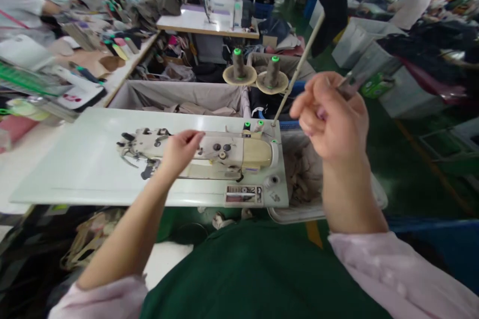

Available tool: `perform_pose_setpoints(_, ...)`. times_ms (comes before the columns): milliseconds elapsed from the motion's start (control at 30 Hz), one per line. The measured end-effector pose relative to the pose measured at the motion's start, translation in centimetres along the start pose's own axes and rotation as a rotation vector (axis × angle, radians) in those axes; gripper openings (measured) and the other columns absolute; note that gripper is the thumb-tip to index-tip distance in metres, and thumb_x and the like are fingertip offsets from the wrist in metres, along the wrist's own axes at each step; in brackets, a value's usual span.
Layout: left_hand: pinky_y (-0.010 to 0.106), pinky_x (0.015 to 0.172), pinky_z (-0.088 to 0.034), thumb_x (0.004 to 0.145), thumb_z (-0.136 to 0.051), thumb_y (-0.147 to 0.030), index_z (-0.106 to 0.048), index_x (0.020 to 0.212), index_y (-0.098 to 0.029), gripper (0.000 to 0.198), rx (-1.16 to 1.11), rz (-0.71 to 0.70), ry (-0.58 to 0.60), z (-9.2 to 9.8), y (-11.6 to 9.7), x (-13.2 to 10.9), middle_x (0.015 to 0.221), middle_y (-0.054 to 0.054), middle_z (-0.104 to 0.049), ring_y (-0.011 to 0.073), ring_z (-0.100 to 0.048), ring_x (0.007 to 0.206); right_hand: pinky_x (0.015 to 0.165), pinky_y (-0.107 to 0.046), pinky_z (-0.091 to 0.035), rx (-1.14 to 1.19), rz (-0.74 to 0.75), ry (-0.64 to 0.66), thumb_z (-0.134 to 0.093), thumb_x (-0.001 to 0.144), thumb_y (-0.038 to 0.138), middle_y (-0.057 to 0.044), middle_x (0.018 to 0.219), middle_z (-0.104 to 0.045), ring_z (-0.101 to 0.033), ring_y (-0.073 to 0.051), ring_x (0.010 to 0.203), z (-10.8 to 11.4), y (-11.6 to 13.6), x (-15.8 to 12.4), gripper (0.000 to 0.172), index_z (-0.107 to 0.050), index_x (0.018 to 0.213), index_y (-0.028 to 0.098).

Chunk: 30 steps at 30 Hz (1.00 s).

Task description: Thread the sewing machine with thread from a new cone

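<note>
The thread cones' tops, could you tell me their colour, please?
Bright green, on grey thread cones; the head view shows it best.

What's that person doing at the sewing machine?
A person in pink sleeves faces a cream sewing machine on a pale table. Their left hand hovers over the machine's top with fingertips pinched; any thread there is too fine to see. Their right hand is raised, gripping a small metal tool. Two grey thread cones stand behind the machine.

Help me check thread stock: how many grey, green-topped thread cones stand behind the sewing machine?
2: left grey thread cone, right grey thread cone, side by side; others may be hidden.
</note>
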<state>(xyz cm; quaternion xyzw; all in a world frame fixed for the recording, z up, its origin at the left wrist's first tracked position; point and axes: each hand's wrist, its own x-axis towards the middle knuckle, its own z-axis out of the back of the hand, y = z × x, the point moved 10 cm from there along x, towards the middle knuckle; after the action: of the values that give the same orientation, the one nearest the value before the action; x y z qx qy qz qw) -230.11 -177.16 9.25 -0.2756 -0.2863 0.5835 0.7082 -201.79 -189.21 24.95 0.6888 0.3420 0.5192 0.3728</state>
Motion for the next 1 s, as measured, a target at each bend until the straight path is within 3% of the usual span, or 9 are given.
perform_pose_setpoints(67, 0.031, 0.065, -0.052, 0.088, -0.056, -0.031, -0.073, 0.105, -0.011, 0.03, -0.163, -0.052, -0.094, 2.1, -1.2, 3.2, 0.079, 0.005, -0.069, 0.0175, -0.063, 0.07, 0.034, -0.029, -0.012, -0.007, -0.052, -0.11, -0.061, 0.09, 0.038, -0.003, 0.086, -0.076, -0.019, -0.006, 0.035, 2.0, -1.3, 2.6, 0.019, -0.056, 0.08, 0.023)
perform_pose_setpoints(133, 0.038, 0.081, -0.055, 0.077, -0.069, -0.017, -0.062, 0.125, -0.006, 0.05, -0.085, -0.131, -0.297, 4.4, -2.5, 4.8, 0.119, 0.016, -0.063, 0.0241, -0.063, 0.102, 0.036, -0.031, -0.014, -0.065, -0.053, -0.278, -0.051, 0.095, 0.035, -0.001, 0.104, -0.075, -0.021, -0.007, 0.039, 5.2, -2.3, 4.9, 0.019, -0.051, 0.079, 0.025)
perform_pose_setpoints(200, 0.044, 0.084, -0.056, 0.071, -0.068, -0.006, -0.056, 0.13, -0.005, 0.06, -0.041, -0.232, -0.477, 5.6, -3.7, 3.7, 0.133, 0.023, -0.051, 0.0296, -0.057, 0.118, 0.037, -0.032, -0.016, -0.156, 0.002, -0.409, -0.043, 0.099, 0.033, 0.003, 0.111, -0.073, -0.025, -0.008, 0.042, 8.1, -2.8, 6.7, 0.022, -0.048, 0.079, 0.027)
perform_pose_setpoints(267, 0.043, 0.08, -0.056, 0.077, -0.062, -0.007, -0.057, 0.128, -0.013, 0.051, -0.089, -0.337, -0.554, 5.1, -4.2, 1.0, 0.132, 0.019, -0.051, 0.0266, -0.058, 0.115, 0.037, -0.032, -0.016, -0.271, 0.008, -0.454, -0.047, 0.098, 0.031, 0.004, 0.107, -0.073, -0.031, -0.008, 0.044, 10.2, -4.0, 7.8, 0.019, -0.049, 0.08, 0.027)
perform_pose_setpoints(333, 0.04, 0.081, -0.056, 0.082, -0.061, -0.012, -0.059, 0.126, -0.021, 0.044, -0.117, -0.367, -0.509, 2.9, -3.3, -2.0, 0.13, 0.013, -0.054, 0.0239, -0.056, 0.117, 0.037, -0.029, -0.015, -0.395, -0.094, -0.422, -0.058, 0.094, 0.03, 0.003, 0.095, -0.073, -0.036, -0.006, 0.044, 11.4, -6.6, 8.3, 0.015, -0.051, 0.082, 0.026)
perform_pose_setpoints(433, 0.038, 0.08, -0.054, 0.079, -0.062, -0.015, -0.061, 0.119, -0.017, 0.04, -0.166, -0.264, -0.519, -0.1, 0.2, -6.7, 0.124, 0.015, -0.056, 0.0255, -0.056, 0.116, 0.038, -0.024, -0.015, -0.557, -0.312, -0.375, -0.062, 0.09, 0.022, 0.005, 0.078, -0.069, -0.039, -0.001, 0.041, 12.9, -10.7, 7.5, 0.012, -0.054, 0.082, 0.019)
perform_pose_setpoints(600, 0.035, 0.076, -0.051, 0.084, -0.061, -0.026, -0.062, 0.1, -0.018, 0.018, -0.131, -0.159, -0.341, -5.1, 4.7, -11.2, 0.102, 0.01, -0.062, 0.0239, -0.057, 0.103, 0.041, -0.02, -0.012, -0.659, -0.46, -0.409, -0.046, 0.091, 0.023, 0.005, 0.087, -0.067, -0.038, 0.008, 0.039, 15.6, -13.5, 5.3, 0.02, -0.054, 0.093, 0.005)
perform_pose_setpoints(767, 0.034, 0.074, -0.052, 0.082, -0.059, -0.031, -0.066, 0.103, -0.017, 0.026, -0.215, 0.128, -0.247, -6.8, 9.9, -10.6, 0.097, 0.009, -0.065, 0.0202, -0.061, 0.088, 0.04, -0.017, -0.017, -0.657, -0.402, -0.514, -0.055, 0.089, 0.019, 0.007, 0.062, -0.06, -0.039, 0.003, 0.037, 18.4, -14.0, 3.9, 0.013, -0.058, 0.082, 0.009)
perform_pose_setpoints(1000, 0.028, 0.067, -0.05, 0.082, -0.062, -0.028, -0.067, 0.111, -0.018, 0.031, -0.184, -0.007, -0.293, -6.1, 7.4, -7.2, 0.099, 0.007, -0.062, 0.0145, -0.058, 0.077, 0.041, -0.02, -0.017, -0.644, -0.442, -0.469, -0.061, 0.085, 0.016, 0.01, 0.041, -0.044, -0.034, -0.002, 0.035, 19.9, -16.7, 1.6, 0.018, -0.061, 0.068, 0.012)
